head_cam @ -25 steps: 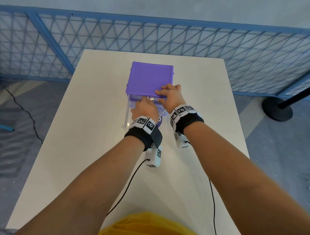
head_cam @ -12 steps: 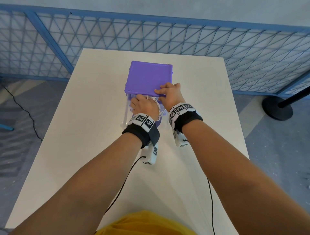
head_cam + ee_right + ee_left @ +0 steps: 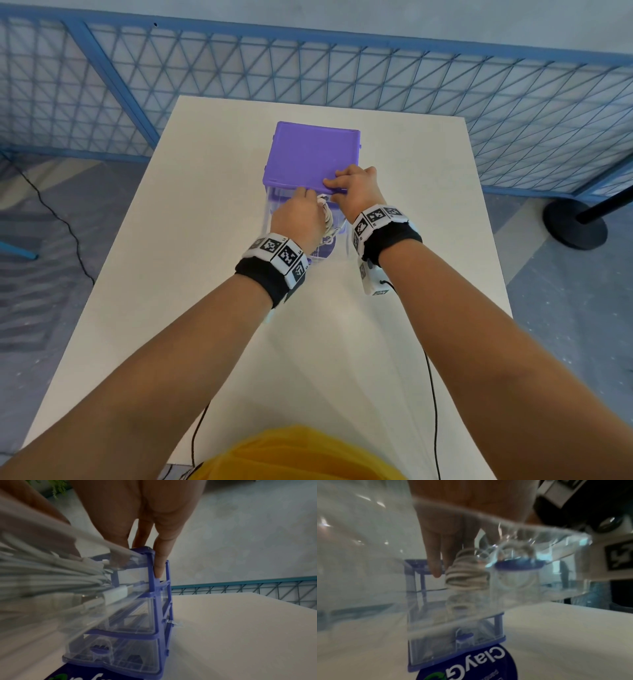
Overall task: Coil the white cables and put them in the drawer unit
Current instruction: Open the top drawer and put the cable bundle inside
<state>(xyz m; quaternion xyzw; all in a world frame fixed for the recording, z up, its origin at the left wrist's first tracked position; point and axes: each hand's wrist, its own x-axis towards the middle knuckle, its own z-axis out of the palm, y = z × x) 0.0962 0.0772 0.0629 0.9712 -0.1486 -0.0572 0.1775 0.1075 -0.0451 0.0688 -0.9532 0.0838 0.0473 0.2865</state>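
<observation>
A drawer unit (image 3: 313, 154) with a purple top and clear drawers stands mid-table. Its top drawer (image 3: 270, 219) is pulled out toward me. My left hand (image 3: 301, 205) is inside that drawer and holds the coiled white cables (image 3: 327, 219). In the left wrist view the coil (image 3: 465, 577) hangs beside my downward-pointing fingers (image 3: 436, 555), just above the drawer floor. My right hand (image 3: 356, 188) rests on the unit's front right corner. Its fingers (image 3: 161, 561) lie straight against the purple frame (image 3: 159, 601). The cables (image 3: 51, 577) show blurred at the left of that view.
The white table (image 3: 205, 240) stretches wide on both sides of the unit. A round purple label (image 3: 479, 660) lies under the unit's front. A blue mesh fence (image 3: 411, 85) runs behind the table, and a black stand base (image 3: 575, 222) sits on the floor at right.
My left hand has moved a little forward and left, deeper into the open top drawer with the coil. The right hand has stayed on the unit's top.
</observation>
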